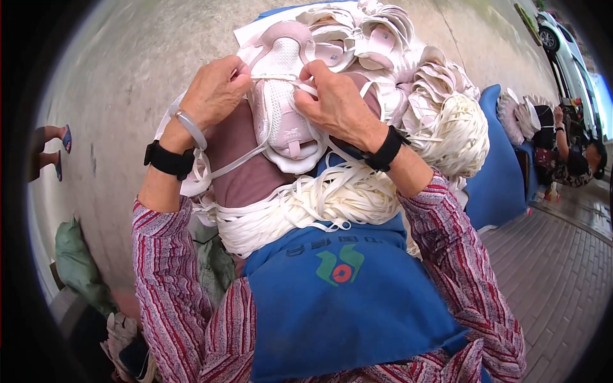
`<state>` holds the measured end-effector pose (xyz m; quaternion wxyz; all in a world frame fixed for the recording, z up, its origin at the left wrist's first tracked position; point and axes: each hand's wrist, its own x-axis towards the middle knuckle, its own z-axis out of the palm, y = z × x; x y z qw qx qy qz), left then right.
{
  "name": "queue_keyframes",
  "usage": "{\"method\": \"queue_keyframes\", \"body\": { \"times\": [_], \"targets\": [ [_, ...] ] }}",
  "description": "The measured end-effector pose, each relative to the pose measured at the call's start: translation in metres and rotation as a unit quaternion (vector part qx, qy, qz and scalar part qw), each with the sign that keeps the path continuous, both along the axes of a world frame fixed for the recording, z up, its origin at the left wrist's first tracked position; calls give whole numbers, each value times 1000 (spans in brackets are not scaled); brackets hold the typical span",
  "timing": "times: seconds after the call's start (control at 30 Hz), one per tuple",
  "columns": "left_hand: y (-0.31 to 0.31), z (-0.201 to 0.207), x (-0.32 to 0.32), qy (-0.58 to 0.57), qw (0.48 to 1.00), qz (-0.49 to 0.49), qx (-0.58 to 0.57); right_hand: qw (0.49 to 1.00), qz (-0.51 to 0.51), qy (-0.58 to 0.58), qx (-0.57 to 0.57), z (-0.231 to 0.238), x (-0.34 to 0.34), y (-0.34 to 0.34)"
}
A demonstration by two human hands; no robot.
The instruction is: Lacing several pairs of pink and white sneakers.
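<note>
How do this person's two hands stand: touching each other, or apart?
Apart. The head view shows a clear gap between the left hand and the right hand, with part of the pink-and-white shoe upper visible there.

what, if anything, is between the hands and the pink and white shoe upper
Nothing visible: the left hand and right hand are already at the shoe upper, a white lace stretched across it between them. The lace bundle lies nearer the body, clear of both.
</note>
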<state>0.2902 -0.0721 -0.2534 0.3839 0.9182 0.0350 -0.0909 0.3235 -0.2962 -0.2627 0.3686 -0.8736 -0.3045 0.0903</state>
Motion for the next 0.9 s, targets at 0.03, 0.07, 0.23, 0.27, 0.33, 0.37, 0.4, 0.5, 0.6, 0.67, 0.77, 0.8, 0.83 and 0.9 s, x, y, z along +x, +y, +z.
{"method": "queue_keyframes", "body": {
  "times": [0.03, 0.07, 0.23, 0.27, 0.33, 0.37, 0.4, 0.5, 0.6, 0.67, 0.77, 0.8, 0.83, 0.9],
  "targets": [
    [-1, -4, -5, -22, 1000, 5, 16, 1000, -1, 1, 2, 0, 0, 1],
    [-5, -7, -6, -22, 1000, 4, 17, 1000, -4, -9, 0, -1, -1, 2],
    [-7, -15, -20, -97, 991, 62, -68, 1000, -3, -19, 11, -4, -1, -1],
    [-6, -14, -24, -81, 992, 64, -66, 1000, -4, -16, 16, -5, -1, -1],
    [-16, -10, -33, -77, 992, 70, -66, 1000, -7, -14, 19, -5, -1, -1],
    [-21, -9, -34, -73, 992, 77, -65, 1000, -10, -16, 18, -5, -1, -2],
    [-24, -10, -34, -73, 992, 79, -64, 1000, -8, -18, 19, -4, -2, -1],
    [-30, -10, -32, -146, 982, 94, -78, 1000, -5, -17, 22, -5, -1, 0],
    [-29, 3, -34, -79, 993, 84, -9, 1000, -5, -14, 27, -6, -2, -1],
    [-28, 11, -42, -18, 999, 43, 10, 1000, -7, -9, 28, -3, -4, 0],
    [-43, 17, -54, -13, 996, -9, 84, 999, -14, -26, 31, -8, 0, -3],
    [-46, 18, -62, -12, 993, -30, 117, 998, -11, -41, 36, -11, 0, -4],
    [-50, 19, -67, -11, 992, -28, 119, 998, -9, -40, 38, -12, 0, -4],
    [-54, 22, -76, 12, 992, 18, 126, 998, -6, -20, 58, -13, 1, -4]
  ]
}}
